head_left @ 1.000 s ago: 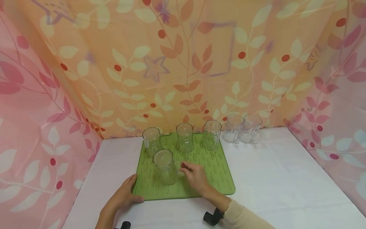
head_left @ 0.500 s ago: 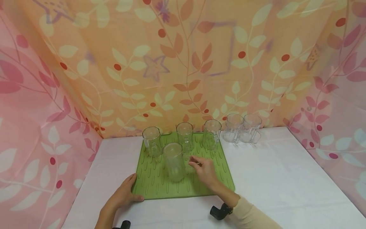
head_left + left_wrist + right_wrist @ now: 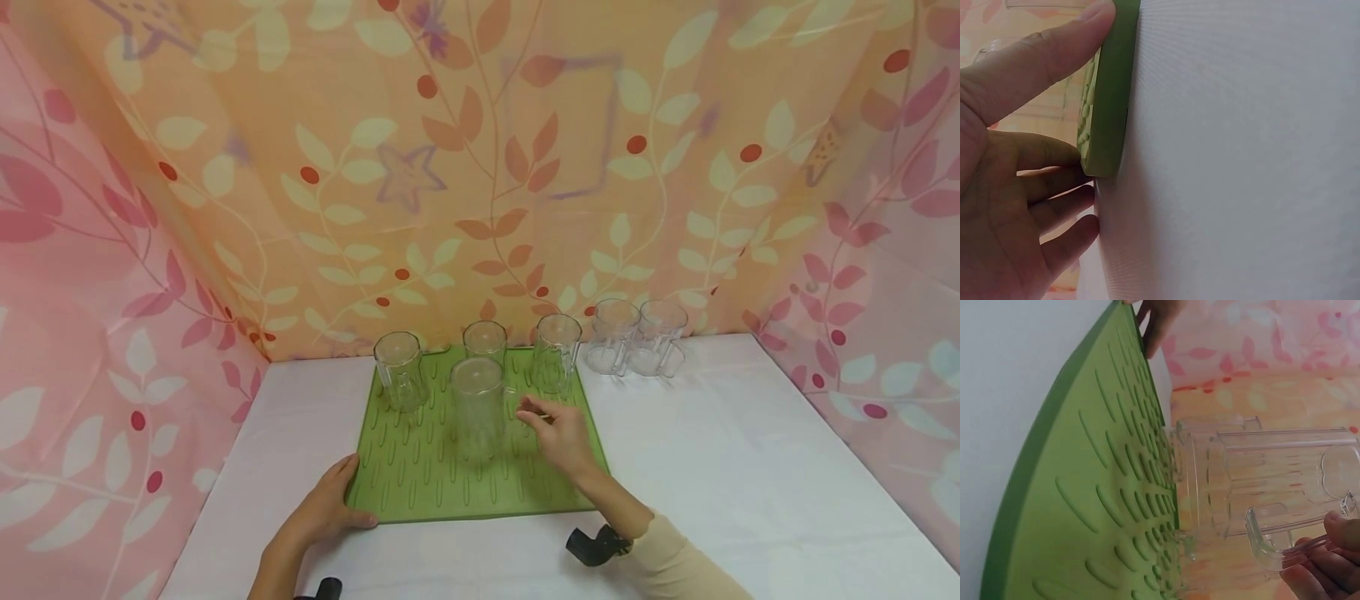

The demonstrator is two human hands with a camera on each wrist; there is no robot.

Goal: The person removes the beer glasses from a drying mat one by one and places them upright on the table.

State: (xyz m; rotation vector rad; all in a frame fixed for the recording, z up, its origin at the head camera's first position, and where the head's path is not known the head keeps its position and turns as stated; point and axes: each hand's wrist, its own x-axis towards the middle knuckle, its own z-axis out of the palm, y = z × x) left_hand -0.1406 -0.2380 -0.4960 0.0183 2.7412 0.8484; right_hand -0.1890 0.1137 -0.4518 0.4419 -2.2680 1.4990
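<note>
At the near left corner of the green drying mat (image 3: 420,502), touches the edge with left hand (image 3: 327,502) spread wide. Further right, over mid-mat, grips the clear glass mug (image 3: 478,417) by its handle (image 3: 1263,549) with right hand (image 3: 561,435). Probably rigid, fairly heavy, slippery and breakable; best held there.

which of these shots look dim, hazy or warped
Head view: fairly even light, but the held mug looks hazy; left wrist view: dim, with soft shadow on the white tablecloth near the left hand; right wrist view: the green mat looks bowed, perhaps lens distortion, and the patterned curtain is soft.
</note>
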